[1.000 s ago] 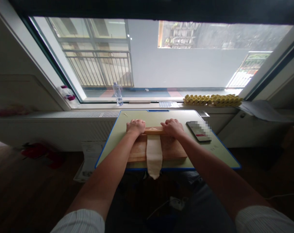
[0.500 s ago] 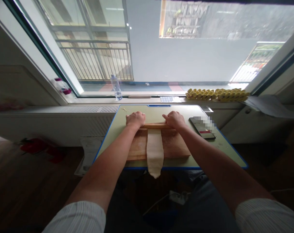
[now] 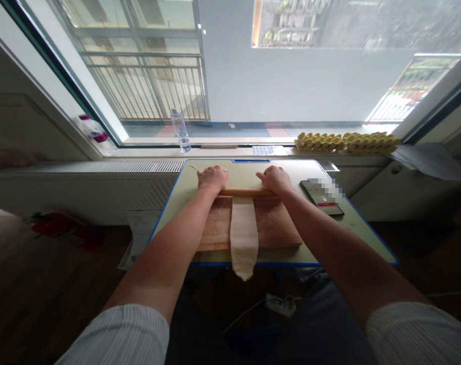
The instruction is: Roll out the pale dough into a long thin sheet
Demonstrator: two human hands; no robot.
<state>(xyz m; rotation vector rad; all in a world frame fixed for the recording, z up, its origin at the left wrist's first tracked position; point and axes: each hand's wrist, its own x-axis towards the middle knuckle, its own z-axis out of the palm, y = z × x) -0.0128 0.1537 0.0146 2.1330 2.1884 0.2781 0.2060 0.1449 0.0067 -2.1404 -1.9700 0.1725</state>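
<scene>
A wooden rolling pin (image 3: 247,192) lies crosswise at the far edge of a wooden board (image 3: 274,223). My left hand (image 3: 214,177) is closed on the pin's left end, and my right hand (image 3: 275,180) grips its right end. From under the pin a long flat strip of dough (image 3: 244,233) runs toward me. Its near, pointed end hangs over the board and past the table's front edge. The dough's far end is hidden by the pin.
The board rests on a small blue-edged table (image 3: 245,177). A phone (image 3: 323,198) lies right of my right hand. On the windowsill stand a clear bottle (image 3: 180,133), a purple-capped bottle (image 3: 95,134) and yellow egg trays (image 3: 346,143). A power strip (image 3: 279,305) sits below.
Both hands and the rolling pin have shifted slightly away from me, to the board's far edge. The camera view has moved a little. The dough strip lies much as before.
</scene>
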